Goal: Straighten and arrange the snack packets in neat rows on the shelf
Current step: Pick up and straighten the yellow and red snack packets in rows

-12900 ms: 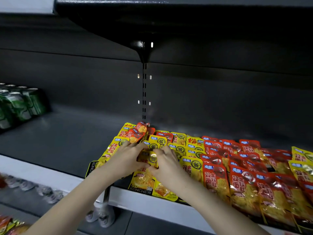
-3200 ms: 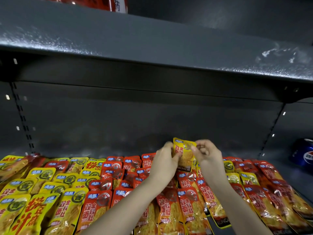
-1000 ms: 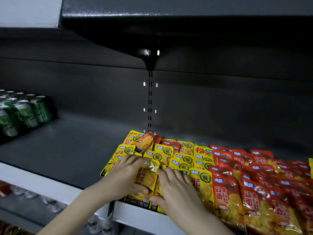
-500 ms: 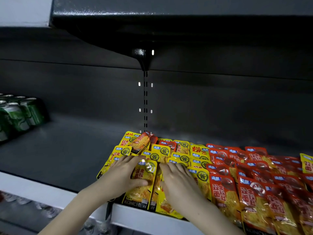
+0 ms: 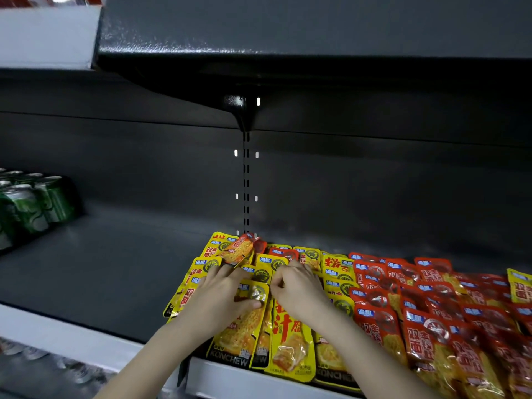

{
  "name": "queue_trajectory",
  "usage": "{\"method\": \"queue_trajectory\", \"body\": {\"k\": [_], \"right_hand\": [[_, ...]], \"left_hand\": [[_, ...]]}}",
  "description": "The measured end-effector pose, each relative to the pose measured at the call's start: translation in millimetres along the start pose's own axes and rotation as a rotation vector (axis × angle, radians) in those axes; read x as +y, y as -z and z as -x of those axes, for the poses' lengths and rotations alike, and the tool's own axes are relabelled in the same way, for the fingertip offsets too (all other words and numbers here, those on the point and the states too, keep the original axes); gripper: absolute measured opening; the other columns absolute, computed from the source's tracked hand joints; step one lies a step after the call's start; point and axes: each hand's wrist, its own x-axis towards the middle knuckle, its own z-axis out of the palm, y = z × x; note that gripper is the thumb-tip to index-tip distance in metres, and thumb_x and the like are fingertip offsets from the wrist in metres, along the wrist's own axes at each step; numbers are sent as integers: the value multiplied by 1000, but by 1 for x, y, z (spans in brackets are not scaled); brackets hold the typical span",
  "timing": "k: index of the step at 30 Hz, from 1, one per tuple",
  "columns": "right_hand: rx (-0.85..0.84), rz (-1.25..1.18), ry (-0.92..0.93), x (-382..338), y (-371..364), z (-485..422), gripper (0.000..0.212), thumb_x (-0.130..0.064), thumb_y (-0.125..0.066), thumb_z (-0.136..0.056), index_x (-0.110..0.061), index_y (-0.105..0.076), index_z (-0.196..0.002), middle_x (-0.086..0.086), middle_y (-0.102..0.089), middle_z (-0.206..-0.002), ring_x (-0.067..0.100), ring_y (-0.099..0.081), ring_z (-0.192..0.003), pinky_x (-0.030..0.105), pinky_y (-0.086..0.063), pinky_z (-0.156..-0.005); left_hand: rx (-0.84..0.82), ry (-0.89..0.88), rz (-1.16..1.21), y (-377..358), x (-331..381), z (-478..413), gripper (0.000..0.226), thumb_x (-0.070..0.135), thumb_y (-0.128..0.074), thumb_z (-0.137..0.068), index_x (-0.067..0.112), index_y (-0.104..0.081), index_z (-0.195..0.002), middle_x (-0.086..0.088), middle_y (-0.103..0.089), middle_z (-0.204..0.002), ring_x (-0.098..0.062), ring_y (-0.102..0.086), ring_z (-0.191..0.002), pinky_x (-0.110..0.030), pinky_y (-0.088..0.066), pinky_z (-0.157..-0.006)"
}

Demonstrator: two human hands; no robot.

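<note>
Two bare hands rest on the yellow snack packets [image 5: 336, 272] at lower centre of the frame, which lie on a dark grey shelf [image 5: 115, 269]. The left hand [image 5: 221, 298] lies flat, fingers spread over the leftmost column of yellow packets. Its thumb presses the front packet [image 5: 239, 335], whose lower edge reads KONCHEW, and its grip is slack, curled round nothing. The right hand [image 5: 299, 289] is just beside it, knuckles raised and fingers bent down onto the packets behind a yellow packet with large red characters [image 5: 289, 341]. Its fingertips are tucked under, so I cannot tell whether its grip pinches a packet.

One orange-faced packet [image 5: 239, 250] lies tilted across the back of the yellow rows, near the foot of the slotted upright [image 5: 246, 182]. Red packets [image 5: 431, 312] overlap in rows toward the lower right, touching the yellow ones. Green cans [image 5: 34, 203] stand at the left edge, well apart from the packets. An upper shelf [image 5: 288, 30] spans the top of the frame.
</note>
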Motion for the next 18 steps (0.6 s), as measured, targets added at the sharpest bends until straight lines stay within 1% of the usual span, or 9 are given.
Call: {"method": "queue_trajectory", "body": {"k": [2, 6, 9, 13, 16, 17, 18], "right_hand": [[29, -63, -40, -2, -1, -4, 19, -28, -52, -94, -17, -67, -93, 5, -51, -130, 28, -34, -133, 42, -36, -104], [89, -53, -90, -5, -5, -11, 25, -30, -51, -93, -14, -70, -89, 5, -53, -123, 27, -42, -125, 40, -40, -100], [113, -15, -105, -6, -10, -12, 25, -31, -50, -93, -15, -69, -92, 5, -52, -130, 27, -40, -128, 41, -37, -102], [137, 114, -30, -3, -5, -7, 30, -34, -46, -96, -14, -65, -110, 5, -52, -128, 26, -41, -123, 41, -34, -101], [136, 173, 30, 8, 9, 2, 39, -38, -44, -97, -14, -53, -126, 5, -49, -130, 25, -41, -124, 40, -34, -102], [109, 189, 40, 13, 13, 7, 43, -41, -44, -96, -15, -48, -130, 5, -47, -133, 24, -39, -126, 40, -33, -103], [69, 210, 50, 18, 16, 13, 47, -44, -45, -95, -16, -44, -133, 5, -44, -136, 25, -36, -128, 40, -32, -105]], "left_hand": [[7, -7, -1, -1, 0, 0, 57, 57, -57, -82, 32, -43, -132, 12, -42, -131, -14, -29, -125, -30, -31, -104], [26, -12, -18, -3, 1, 0, 56, 57, -54, -83, 32, -42, -131, 12, -42, -130, -13, -30, -124, -29, -31, -104], [39, -6, -23, -4, 2, 1, 57, 57, -51, -85, 32, -39, -134, 10, -40, -134, -15, -29, -127, -30, -30, -106], [71, 1, -33, -7, 5, 4, 59, 56, -49, -87, 31, -34, -138, 7, -37, -138, -17, -26, -132, -32, -28, -108], [84, -18, -76, -8, 10, 7, 60, 57, -45, -88, 30, -31, -139, 5, -32, -142, -19, -24, -135, -34, -29, -109], [91, -29, -104, -8, 13, 9, 59, 60, -42, -88, 30, -32, -138, 5, -35, -140, -20, -27, -134, -36, -32, -108], [114, -52, -140, -9, 16, 11, 59, 63, -39, -86, 29, -38, -134, 5, -41, -135, -22, -35, -131, -38, -38, -103]]}}
